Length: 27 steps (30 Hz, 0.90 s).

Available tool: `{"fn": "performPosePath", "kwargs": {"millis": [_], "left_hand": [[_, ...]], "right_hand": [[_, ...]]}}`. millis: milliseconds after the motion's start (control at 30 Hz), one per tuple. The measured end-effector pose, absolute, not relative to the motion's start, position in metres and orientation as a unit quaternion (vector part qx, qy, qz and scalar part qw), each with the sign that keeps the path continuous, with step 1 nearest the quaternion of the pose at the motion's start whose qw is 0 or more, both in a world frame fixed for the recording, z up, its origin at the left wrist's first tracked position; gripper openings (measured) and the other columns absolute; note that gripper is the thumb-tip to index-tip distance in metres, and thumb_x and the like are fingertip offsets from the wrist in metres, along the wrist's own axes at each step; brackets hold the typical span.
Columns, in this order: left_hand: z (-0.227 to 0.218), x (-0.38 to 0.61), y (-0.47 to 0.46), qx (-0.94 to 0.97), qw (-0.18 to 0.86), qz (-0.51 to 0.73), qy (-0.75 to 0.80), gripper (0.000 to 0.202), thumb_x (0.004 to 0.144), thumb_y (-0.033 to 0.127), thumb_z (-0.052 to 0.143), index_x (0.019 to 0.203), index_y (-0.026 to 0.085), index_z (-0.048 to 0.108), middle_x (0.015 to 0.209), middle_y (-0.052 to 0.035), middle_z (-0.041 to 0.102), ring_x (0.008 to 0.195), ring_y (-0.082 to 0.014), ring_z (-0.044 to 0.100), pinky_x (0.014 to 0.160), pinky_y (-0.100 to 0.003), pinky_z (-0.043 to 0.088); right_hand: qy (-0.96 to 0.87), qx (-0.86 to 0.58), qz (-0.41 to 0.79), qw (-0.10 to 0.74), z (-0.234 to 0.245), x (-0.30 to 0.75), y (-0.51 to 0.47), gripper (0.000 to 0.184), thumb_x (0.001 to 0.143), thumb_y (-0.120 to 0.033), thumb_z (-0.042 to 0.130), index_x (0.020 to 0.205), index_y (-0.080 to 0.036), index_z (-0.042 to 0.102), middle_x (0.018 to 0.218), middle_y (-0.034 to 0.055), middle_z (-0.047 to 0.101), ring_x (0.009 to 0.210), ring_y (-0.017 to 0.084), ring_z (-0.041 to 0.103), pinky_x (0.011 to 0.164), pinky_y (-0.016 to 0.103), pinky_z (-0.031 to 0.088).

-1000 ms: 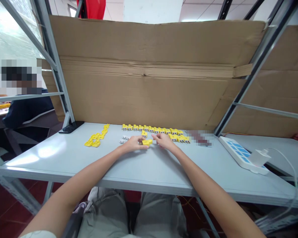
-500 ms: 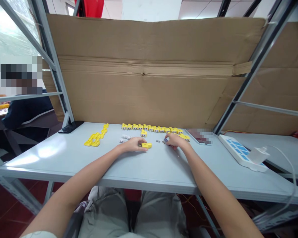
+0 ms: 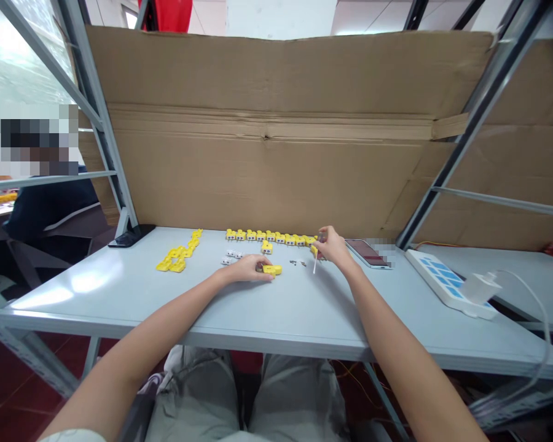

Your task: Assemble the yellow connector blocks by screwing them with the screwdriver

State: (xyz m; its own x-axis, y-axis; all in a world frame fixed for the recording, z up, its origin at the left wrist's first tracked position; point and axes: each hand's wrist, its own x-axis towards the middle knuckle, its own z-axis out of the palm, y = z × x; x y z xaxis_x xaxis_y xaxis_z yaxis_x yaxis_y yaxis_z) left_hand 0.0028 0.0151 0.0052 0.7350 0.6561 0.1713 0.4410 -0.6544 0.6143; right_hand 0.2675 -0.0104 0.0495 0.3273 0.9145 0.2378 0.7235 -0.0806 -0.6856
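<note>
My left hand (image 3: 250, 269) is closed around a small yellow plastic piece (image 3: 272, 269), held low at the tabletop. My right hand (image 3: 332, 247) grips a small screwdriver (image 3: 315, 263), its thin shaft pointing down and its handle between the fingers. Tiny screws (image 3: 294, 263) lie on the table between the two hands. Behind them stands a single yellow-and-white piece (image 3: 266, 247), with a long row of similar yellow blocks (image 3: 270, 236) further back. Small white parts (image 3: 235, 254) lie just beyond my left hand, which partly hides them.
Loose yellow pieces (image 3: 171, 258) lie at the left of the white table (image 3: 276, 319). To the right are a phone (image 3: 367, 253) and a white power strip (image 3: 445, 285) with a charger and cable. A cardboard panel (image 3: 267, 178) closes off the back. Another person (image 3: 55, 202) sits at the left.
My right hand has risen and moved slightly right and back from beside the screws, and the screwdriver shaft now shows, pointing down. My left hand stays in place with the yellow piece.
</note>
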Motion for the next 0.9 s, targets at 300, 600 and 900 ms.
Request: {"fn": "performPosePath", "kwargs": {"millis": [300, 600, 900], "left_hand": [[0.003, 0.003, 0.017, 0.893, 0.272, 0.2, 0.298, 0.046, 0.074, 0.049, 0.067, 0.104, 0.015, 0.065, 0.101, -0.0063, 0.067, 0.089, -0.0203, 0.059, 0.078, -0.027, 0.043], [0.002, 0.003, 0.017, 0.894, 0.27, 0.198, 0.298, 0.047, 0.074, 0.05, 0.067, 0.105, 0.015, 0.065, 0.102, -0.0067, 0.067, 0.09, -0.0206, 0.06, 0.078, -0.028, 0.043], [0.004, 0.003, 0.016, 0.893, 0.271, 0.198, 0.299, 0.046, 0.074, 0.049, 0.067, 0.105, 0.015, 0.065, 0.102, -0.0067, 0.067, 0.09, -0.0207, 0.06, 0.079, -0.028, 0.043]], "right_hand": [[-0.609, -0.602, 0.072, 0.512, 0.036, 0.261, 0.003, 0.036, 0.071, -0.027, 0.052, 0.104, -0.023, 0.038, 0.08, 0.0007, 0.061, 0.058, 0.019, 0.065, 0.063, 0.032, 0.05], [-0.625, -0.622, 0.066, 0.467, 0.034, 0.258, 0.002, 0.038, 0.074, -0.025, 0.05, 0.109, -0.023, 0.037, 0.087, 0.0021, 0.064, 0.065, 0.019, 0.066, 0.068, 0.032, 0.048], [-0.617, -0.631, 0.075, 0.464, 0.038, 0.255, -0.002, 0.04, 0.08, -0.026, 0.049, 0.117, -0.022, 0.036, 0.095, 0.0053, 0.066, 0.07, 0.019, 0.067, 0.073, 0.03, 0.049]]}}
